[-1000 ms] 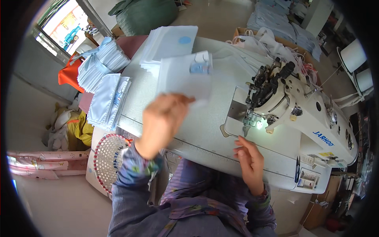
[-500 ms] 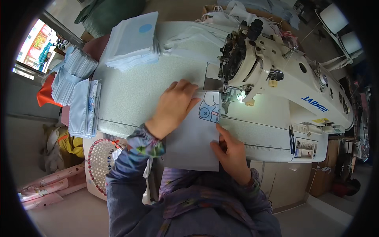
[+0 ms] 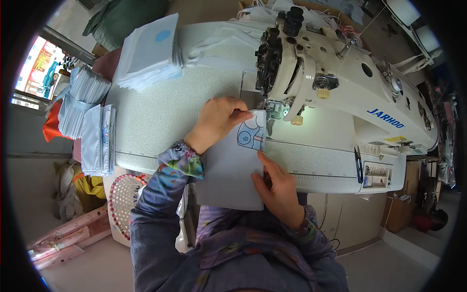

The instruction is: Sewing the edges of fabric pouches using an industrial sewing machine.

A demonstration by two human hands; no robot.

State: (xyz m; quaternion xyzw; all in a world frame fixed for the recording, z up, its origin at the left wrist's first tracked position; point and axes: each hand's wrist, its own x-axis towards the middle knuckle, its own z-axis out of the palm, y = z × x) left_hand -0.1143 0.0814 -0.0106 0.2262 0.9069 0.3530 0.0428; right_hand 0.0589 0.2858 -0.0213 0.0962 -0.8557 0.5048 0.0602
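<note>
A pale grey cloth piece point(image 3: 226, 180) with a blue cartoon print near its top right lies over the front edge of the sewing table, its lower end hanging toward my lap. With thumb and fingers my left hand point(image 3: 216, 122) pinches its top edge, just left of the presser foot point(image 3: 276, 110). My right hand point(image 3: 281, 192) grips the cloth's right edge below the print, index finger stretched along it and thumb lower down; the other fingers are curled and partly hidden. The lit needle area of the white sewing machine point(image 3: 316, 58) is right beside the cloth's top corner.
A stack of pale cloth pieces point(image 3: 148, 53) sits at the back left, with tied bundles point(image 3: 86, 97) and folded pieces point(image 3: 92, 141) at the left edge. Black thread snips point(image 3: 359, 164) lie by a small parts tray point(image 3: 377, 175). A woven basket point(image 3: 121, 204) is below left.
My left hand has gone from resting with its fingers over the cloth's top left to pinching the top edge near the print. The right hand keeps its place on the edge. The view has shifted slightly.
</note>
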